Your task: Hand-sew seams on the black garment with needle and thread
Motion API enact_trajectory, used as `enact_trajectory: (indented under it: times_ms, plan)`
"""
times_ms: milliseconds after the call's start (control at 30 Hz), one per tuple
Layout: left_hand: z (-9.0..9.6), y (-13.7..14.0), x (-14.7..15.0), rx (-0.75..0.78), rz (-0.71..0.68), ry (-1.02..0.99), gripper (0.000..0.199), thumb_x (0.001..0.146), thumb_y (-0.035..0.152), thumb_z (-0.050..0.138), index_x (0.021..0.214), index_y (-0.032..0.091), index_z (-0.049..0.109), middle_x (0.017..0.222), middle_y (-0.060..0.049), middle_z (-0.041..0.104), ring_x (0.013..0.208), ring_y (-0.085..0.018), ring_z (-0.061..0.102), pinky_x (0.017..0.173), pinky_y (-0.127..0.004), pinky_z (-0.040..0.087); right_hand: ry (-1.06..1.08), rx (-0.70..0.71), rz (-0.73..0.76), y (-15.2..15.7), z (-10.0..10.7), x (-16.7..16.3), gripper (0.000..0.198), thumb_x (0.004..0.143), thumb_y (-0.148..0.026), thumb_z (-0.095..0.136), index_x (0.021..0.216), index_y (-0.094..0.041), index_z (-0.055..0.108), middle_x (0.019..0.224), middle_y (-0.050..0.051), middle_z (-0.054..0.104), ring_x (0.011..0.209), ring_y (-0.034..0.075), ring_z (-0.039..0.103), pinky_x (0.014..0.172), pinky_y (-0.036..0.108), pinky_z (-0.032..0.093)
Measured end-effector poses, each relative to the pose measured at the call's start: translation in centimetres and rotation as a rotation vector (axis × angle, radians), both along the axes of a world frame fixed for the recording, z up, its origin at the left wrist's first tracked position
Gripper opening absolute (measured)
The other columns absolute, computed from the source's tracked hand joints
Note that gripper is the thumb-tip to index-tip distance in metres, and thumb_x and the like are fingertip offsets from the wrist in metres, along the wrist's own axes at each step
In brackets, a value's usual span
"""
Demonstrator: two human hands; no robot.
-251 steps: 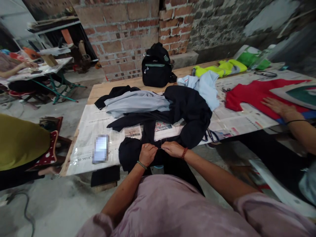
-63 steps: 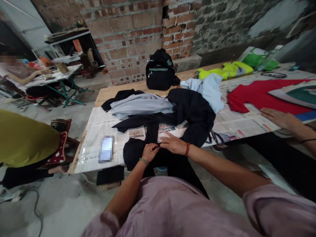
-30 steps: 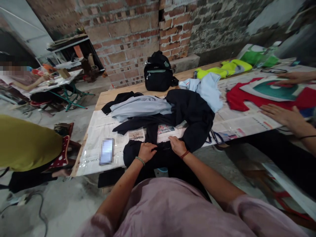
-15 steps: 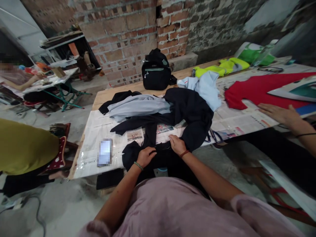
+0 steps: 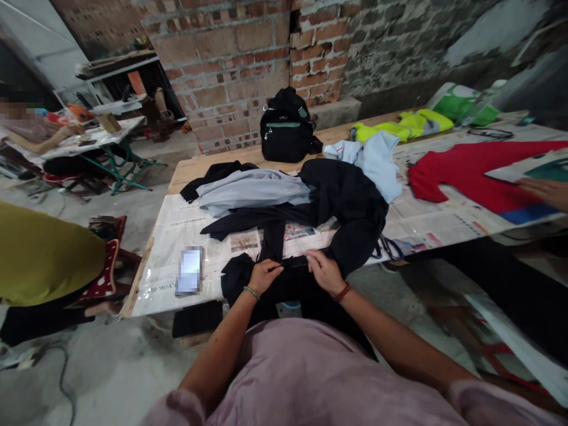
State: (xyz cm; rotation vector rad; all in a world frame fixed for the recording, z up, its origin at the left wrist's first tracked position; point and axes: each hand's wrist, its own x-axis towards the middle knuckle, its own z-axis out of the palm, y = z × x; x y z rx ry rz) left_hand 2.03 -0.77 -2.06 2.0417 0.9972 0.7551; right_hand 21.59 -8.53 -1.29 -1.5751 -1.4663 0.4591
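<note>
A black garment (image 5: 346, 195) with a pale grey part lies bunched over the near side of the table, and its near edge hangs toward my lap. My left hand (image 5: 265, 276) is closed, thumb and fingers pinching that black edge. A short way to the right, my right hand (image 5: 326, 273) also pinches the cloth, its fingers bent over the edge. A thin strip of the edge runs between both hands. Whether a needle or thread is in my fingers is too small to make out. Blue-handled scissors (image 5: 391, 248) rest right of the garment at the table's edge.
A phone (image 5: 189, 271) lies on the newspaper-covered table (image 5: 155, 254) at left. Behind stand a black backpack (image 5: 286, 130), light blue cloth (image 5: 381, 160) and a yellow vest (image 5: 403, 125). At right, a co-worker's hand (image 5: 544, 192) is at an iron (image 5: 510, 170) on red cloth (image 5: 448, 168).
My right hand has turned slightly and its fingers have bent more over the black edge; my left hand keeps its pinch. The co-worker's hand has moved from the table's edge up to the iron.
</note>
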Motion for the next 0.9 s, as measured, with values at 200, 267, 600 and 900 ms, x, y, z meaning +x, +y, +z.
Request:
enact_trajectory:
  times_ms: [200, 267, 600, 900]
  plan:
    - [0.4, 0.1, 0.2, -0.025, 0.029, 0.033, 0.015, 0.073, 0.029, 0.058, 0.078, 0.019, 0.068, 0.073, -0.002, 0.064, 0.068, -0.012, 0.059, 0.064, -0.023, 0.048, -0.159, -0.101, 0.264, -2.2, -2.1, -3.4, 0.027, 0.087, -0.029, 0.031, 0.092, -0.021, 0.057, 0.080, 0.004, 0.063, 0.071, 0.013, 0.059, 0.065, 0.023, 0.043]
    - [0.4, 0.0, 0.3, -0.033, 0.033, 0.023, 0.015, 0.073, 0.028, 0.058, 0.080, 0.019, 0.068, 0.076, -0.002, 0.066, 0.071, -0.013, 0.060, 0.067, -0.024, 0.049, -0.190, -0.118, 0.249, -1.9, -2.6, -3.7, 0.027, 0.087, -0.027, 0.030, 0.090, -0.020, 0.056, 0.077, 0.004, 0.062, 0.068, 0.013, 0.058, 0.063, 0.023, 0.042]
    - [0.3, 0.0, 0.3, -0.102, 0.060, 0.007, 0.016, 0.071, 0.026, 0.059, 0.082, 0.019, 0.068, 0.083, -0.002, 0.069, 0.080, -0.015, 0.062, 0.078, -0.028, 0.049, -0.176, -0.157, 0.165, -0.7, -2.7, -3.9, 0.027, 0.086, -0.028, 0.029, 0.087, -0.018, 0.055, 0.067, 0.003, 0.060, 0.061, 0.013, 0.056, 0.059, 0.022, 0.039]
    - [0.3, -0.1, 0.4, -0.119, 0.076, 0.003, 0.016, 0.072, 0.029, 0.058, 0.082, 0.020, 0.068, 0.081, 0.000, 0.069, 0.079, -0.015, 0.062, 0.076, -0.027, 0.049, -0.141, -0.167, 0.139, -0.5, -2.6, -3.9, 0.026, 0.086, -0.030, 0.031, 0.086, -0.019, 0.055, 0.070, 0.003, 0.061, 0.065, 0.013, 0.057, 0.063, 0.022, 0.040]
